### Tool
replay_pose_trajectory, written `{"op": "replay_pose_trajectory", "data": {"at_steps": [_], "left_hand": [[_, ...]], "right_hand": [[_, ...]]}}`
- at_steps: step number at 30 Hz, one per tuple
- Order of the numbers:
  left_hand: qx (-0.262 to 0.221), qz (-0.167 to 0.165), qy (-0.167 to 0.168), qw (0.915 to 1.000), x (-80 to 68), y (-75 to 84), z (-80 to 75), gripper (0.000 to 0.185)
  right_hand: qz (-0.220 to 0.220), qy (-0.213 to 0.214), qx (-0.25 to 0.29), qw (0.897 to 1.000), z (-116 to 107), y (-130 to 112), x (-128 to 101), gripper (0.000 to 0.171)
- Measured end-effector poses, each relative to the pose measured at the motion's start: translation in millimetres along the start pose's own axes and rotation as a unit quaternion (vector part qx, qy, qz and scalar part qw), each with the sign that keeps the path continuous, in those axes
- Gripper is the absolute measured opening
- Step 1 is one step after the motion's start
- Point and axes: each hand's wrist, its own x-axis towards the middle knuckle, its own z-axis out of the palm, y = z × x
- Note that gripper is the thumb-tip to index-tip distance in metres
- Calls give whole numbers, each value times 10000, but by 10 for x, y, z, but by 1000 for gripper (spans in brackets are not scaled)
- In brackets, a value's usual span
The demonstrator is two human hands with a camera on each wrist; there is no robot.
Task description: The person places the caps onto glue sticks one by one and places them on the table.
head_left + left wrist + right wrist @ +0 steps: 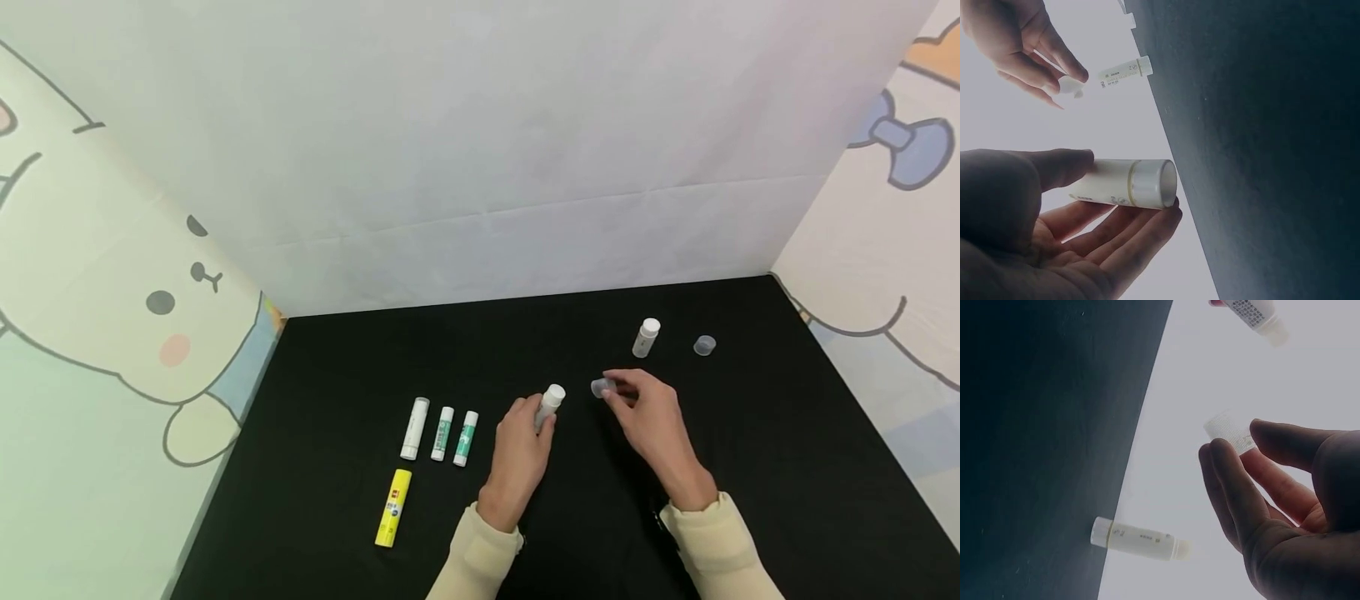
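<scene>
My left hand (517,450) grips a white glue stick (551,402) round its body, with the white top end pointing up and uncapped. In the left wrist view the thumb lies along one side of that glue stick (1107,181) and the fingers along the other. To its right, my right hand (654,421) pinches a small clear ribbed cap (1230,432) between thumb and fingertips. The cap is apart from the glue stick. Behind the right hand a second uncapped white glue stick (646,338) stands upright on the black table.
Another clear cap (704,345) sits on the black table (787,467) at the back right. On the left lie a capped white glue stick (414,430), two green-and-white glue sticks (442,435) and a yellow glue stick (393,508). A white wall (510,150) rises behind the table.
</scene>
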Motion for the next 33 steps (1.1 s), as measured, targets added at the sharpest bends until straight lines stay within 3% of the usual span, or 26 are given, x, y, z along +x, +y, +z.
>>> {"op": "replay_pose_trajectory", "data": {"at_steps": [33], "left_hand": [[95, -212, -45, 9997, -110, -67, -110, 24]], "right_hand": [[-488, -492, 604, 9958, 231, -282, -52, 29]]}}
